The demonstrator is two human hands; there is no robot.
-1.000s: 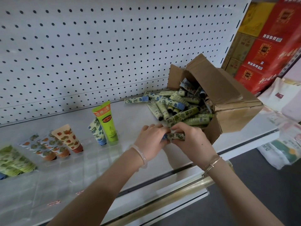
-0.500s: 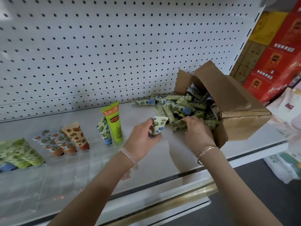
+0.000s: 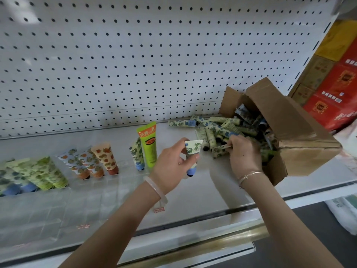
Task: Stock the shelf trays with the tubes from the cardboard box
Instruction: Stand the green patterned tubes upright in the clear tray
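Observation:
A cardboard box (image 3: 301,136) lies tipped on its side at the right of the white shelf, with several leaf-patterned tubes (image 3: 214,128) spilling out of its mouth. My left hand (image 3: 170,167) holds one white tube with blue-green leaves and a blue cap (image 3: 191,157), upright with the cap down, above the shelf. My right hand (image 3: 241,157) is at the box's mouth, fingers closed on a dark green patterned tube (image 3: 220,150) in the pile. Clear plastic shelf trays (image 3: 81,200) run along the shelf's front left.
Standing in the trays are a tall bright green tube (image 3: 147,144), a leaf-patterned tube (image 3: 137,154), orange-patterned tubes (image 3: 104,159) and green ones (image 3: 44,175). A pegboard wall (image 3: 135,55) backs the shelf. Red and yellow cartons (image 3: 336,82) stack at the right.
My left hand took the blue-leaf tube away from the pile, moved it left and turned it upright. My right hand reached back into the pile and closed on another tube.

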